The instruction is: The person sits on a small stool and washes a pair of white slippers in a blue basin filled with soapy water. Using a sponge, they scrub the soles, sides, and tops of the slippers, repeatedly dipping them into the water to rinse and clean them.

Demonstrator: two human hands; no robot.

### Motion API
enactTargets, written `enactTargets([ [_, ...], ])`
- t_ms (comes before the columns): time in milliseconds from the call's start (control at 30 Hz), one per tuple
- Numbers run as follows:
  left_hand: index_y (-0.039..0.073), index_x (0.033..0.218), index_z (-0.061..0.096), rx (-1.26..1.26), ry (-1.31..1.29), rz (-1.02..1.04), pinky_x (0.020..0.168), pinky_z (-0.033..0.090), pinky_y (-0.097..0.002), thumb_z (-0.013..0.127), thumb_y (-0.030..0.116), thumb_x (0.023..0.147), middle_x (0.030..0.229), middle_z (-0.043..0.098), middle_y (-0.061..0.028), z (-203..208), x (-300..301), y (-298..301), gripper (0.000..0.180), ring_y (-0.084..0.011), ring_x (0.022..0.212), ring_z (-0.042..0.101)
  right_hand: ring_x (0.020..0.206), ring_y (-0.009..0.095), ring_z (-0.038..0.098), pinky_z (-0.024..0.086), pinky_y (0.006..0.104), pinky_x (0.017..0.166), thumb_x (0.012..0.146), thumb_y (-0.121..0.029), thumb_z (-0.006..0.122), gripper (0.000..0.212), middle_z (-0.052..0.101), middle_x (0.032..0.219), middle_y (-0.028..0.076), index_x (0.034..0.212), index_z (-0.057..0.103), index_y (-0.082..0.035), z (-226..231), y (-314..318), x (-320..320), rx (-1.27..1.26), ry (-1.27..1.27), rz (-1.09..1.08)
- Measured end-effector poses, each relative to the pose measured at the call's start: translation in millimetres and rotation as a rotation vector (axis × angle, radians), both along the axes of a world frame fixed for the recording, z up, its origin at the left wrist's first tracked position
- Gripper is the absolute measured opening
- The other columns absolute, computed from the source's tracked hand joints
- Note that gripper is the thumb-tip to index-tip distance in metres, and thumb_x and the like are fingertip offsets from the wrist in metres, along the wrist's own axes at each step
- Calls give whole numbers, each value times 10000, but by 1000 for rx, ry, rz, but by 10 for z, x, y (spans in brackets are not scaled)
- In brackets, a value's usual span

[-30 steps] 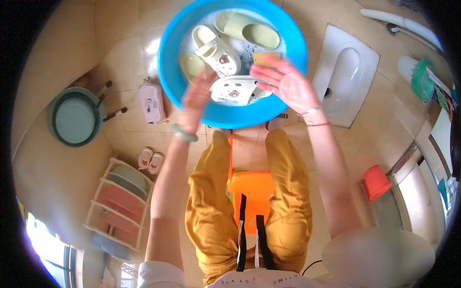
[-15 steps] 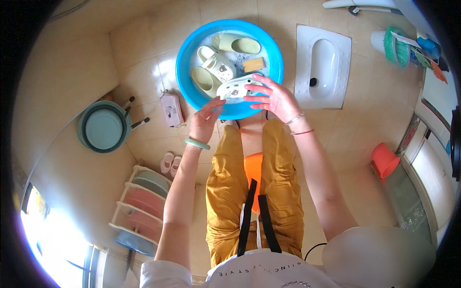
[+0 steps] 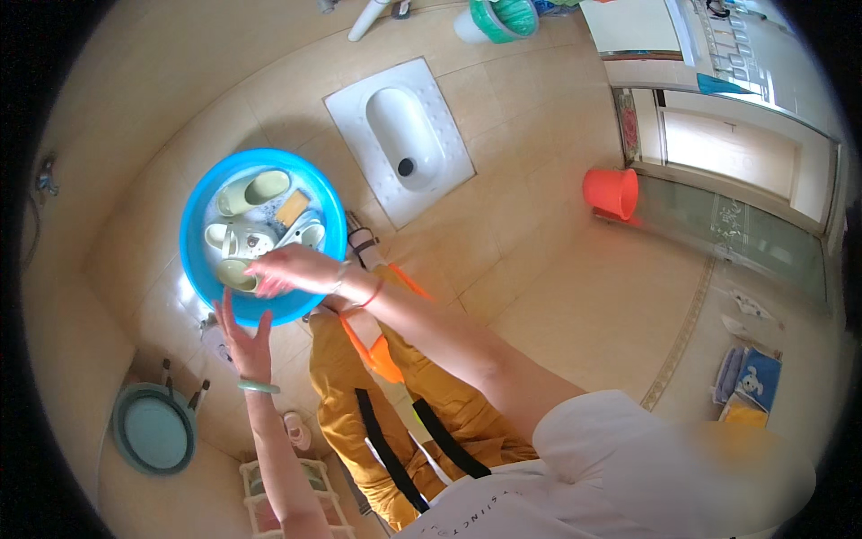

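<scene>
Soapy water fills a blue basin [image 3: 335,216] on the tiled floor. Inside it sit a pale green slipper [image 3: 237,199], another green slipper [image 3: 232,272] at the near side, a white clog with charms [image 3: 255,241], and a second white clog [image 3: 311,234] tilted on its side. A yellowish-brown block [image 3: 292,207] lies among them. Above the near green slipper, my right hand [image 3: 294,269] has its fingers stretched out and slightly blurred, partly covering the slipper. My left hand [image 3: 244,349] hovers by the basin's near rim, empty, thumb and fingers spread.
Beyond the basin to the right, a white squat toilet [image 3: 442,171] is set in the floor. Grey-green basins [image 3: 154,436] are at the left wall. A white shelf rack [image 3: 296,472] stands near my left forearm. Further right is a red bucket [image 3: 611,191].
The view has swung to the right, so the basin appears further left. My right hand has moved off the white clog toward the near green slipper. That clog now lies tilted.
</scene>
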State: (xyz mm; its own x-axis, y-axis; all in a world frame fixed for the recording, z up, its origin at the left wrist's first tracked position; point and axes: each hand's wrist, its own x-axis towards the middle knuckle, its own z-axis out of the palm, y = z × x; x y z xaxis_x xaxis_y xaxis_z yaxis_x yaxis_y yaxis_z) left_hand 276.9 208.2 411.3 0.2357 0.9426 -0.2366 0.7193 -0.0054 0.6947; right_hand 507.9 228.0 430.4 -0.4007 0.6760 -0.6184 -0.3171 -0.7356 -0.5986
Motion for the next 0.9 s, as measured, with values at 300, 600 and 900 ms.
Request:
enactTargets([
  [300, 86, 1359, 608, -707, -638, 668, 934, 458, -287, 565, 310, 1035, 1296, 637, -23, -190, -60, 76, 396, -108, 1147, 558, 1135, 177, 648, 519, 314, 931, 1030, -349, 487, 412, 669, 1265, 90, 1319, 613, -84, -517, 97, 83, -237, 58, -182],
  [600, 141, 1374, 593, -675, -536, 771, 963, 486, -368, 577, 469, 998, 1338, 619, -63, -243, -251, -254, 500, -205, 1201, 610, 1056, 203, 672, 542, 326, 869, 1000, -505, 522, 554, 683, 1224, 107, 1328, 600, -65, -629, 179, 265, -128, -222, 78],
  [900, 118, 1364, 590, -765, -602, 774, 929, 502, -315, 588, 373, 1011, 1304, 643, -63, -632, -367, -605, 435, -186, 1140, 637, 1065, 208, 671, 540, 319, 876, 1015, -442, 524, 479, 680, 1230, 106, 1315, 609, -79, -1053, 26, 206, -151, -296, 130],
])
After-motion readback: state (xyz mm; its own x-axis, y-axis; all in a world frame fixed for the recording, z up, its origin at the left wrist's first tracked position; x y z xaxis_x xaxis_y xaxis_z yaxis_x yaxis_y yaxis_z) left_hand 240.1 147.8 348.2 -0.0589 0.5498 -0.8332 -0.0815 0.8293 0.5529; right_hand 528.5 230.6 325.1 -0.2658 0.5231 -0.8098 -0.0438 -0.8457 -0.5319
